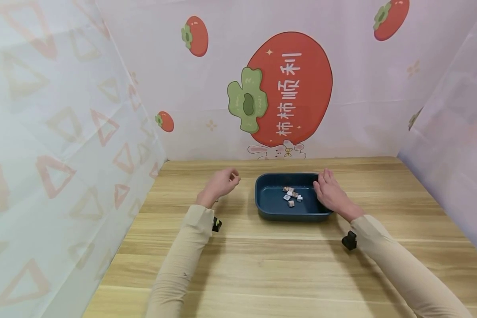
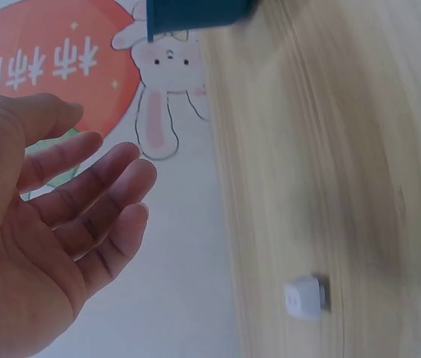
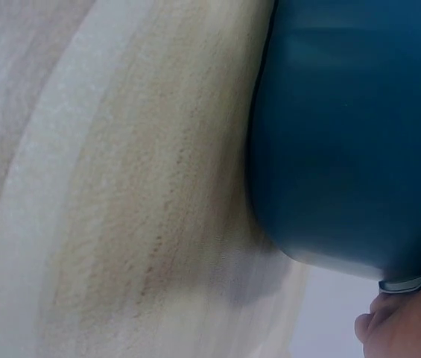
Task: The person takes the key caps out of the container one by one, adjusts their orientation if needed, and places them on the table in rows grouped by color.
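My left hand (image 1: 221,182) is held above the table to the left of a dark blue rectangular tray (image 1: 276,216). Its fingers are loosely bent, and nothing lies in the palm, as the left wrist view shows. Below that hand, a small white keycap-like block (image 2: 304,297) sits on the wood. My right hand (image 1: 331,193) rests over the tray's right rim with its fingers stretched forward. In the right wrist view, the tray's outer wall (image 3: 344,149) fills much of the picture and only part of the hand shows. Several small whitish blocks (image 1: 289,193) lie scattered inside the tray.
The wooden table (image 1: 262,274) meets a white backdrop (image 1: 361,110) printed with red persimmons. Patterned white sheets (image 1: 71,132) hang at both sides. Each wrist carries a small black device (image 1: 350,240).
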A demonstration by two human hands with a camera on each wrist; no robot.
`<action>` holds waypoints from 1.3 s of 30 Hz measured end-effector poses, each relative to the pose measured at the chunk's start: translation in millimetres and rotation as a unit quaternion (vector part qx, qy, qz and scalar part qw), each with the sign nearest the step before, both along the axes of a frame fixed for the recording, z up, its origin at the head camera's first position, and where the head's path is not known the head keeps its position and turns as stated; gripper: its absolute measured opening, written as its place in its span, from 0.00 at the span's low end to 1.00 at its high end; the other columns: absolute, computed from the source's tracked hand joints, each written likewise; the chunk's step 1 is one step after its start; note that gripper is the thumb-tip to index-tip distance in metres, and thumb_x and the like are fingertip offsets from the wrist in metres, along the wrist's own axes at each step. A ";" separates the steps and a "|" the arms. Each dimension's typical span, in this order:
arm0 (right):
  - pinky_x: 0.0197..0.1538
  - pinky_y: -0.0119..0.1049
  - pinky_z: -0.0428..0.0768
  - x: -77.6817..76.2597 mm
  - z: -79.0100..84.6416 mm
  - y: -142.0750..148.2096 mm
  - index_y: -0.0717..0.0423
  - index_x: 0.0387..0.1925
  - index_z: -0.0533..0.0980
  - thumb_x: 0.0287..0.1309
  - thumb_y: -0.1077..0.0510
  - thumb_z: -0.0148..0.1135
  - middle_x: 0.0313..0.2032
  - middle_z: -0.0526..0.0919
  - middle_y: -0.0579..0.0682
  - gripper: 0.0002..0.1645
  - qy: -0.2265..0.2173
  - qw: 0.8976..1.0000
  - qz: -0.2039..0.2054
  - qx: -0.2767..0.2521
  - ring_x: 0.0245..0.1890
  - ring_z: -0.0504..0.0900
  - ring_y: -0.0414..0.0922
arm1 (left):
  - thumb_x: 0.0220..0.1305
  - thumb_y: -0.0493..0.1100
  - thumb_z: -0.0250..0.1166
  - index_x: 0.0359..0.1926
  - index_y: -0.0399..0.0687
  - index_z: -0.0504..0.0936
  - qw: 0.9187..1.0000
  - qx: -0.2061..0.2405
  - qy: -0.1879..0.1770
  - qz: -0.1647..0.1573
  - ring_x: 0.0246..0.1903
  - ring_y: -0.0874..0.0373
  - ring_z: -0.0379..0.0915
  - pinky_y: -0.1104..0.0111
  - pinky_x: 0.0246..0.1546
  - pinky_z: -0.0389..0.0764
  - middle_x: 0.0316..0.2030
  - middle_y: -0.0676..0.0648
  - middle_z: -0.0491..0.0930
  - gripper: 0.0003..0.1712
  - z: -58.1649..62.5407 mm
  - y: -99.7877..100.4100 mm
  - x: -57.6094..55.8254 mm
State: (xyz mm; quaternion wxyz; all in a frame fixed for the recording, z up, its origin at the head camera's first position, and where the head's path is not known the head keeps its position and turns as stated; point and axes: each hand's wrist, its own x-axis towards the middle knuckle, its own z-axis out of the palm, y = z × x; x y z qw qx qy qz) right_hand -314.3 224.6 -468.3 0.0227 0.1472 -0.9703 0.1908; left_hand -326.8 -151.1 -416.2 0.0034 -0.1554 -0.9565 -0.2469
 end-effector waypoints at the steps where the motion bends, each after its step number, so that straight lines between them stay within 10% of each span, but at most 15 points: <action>1: 0.74 0.62 0.44 -0.1 0.2 0.2 0.83 0.68 0.48 0.77 0.52 0.32 0.71 0.39 0.79 0.37 0.001 1.000 0.000 -0.001 0.74 0.39 0.71 | 0.71 0.49 0.56 0.51 0.46 0.79 1.000 -0.001 0.005 -0.004 0.39 0.54 0.81 0.62 0.40 0.81 0.42 0.46 0.85 0.15 0.6 4.1 -1.0; 39: 0.74 0.62 0.45 -0.5 -0.4 -0.3 0.82 0.69 0.48 0.77 0.51 0.32 0.72 0.39 0.79 0.37 0.000 1.000 -0.001 0.006 0.74 0.39 0.71 | 0.70 0.49 0.60 0.55 0.50 0.77 0.996 0.020 -0.031 -0.081 0.36 0.59 0.77 0.73 0.36 0.79 0.43 0.49 0.83 0.16 -6.4 113.9 3.0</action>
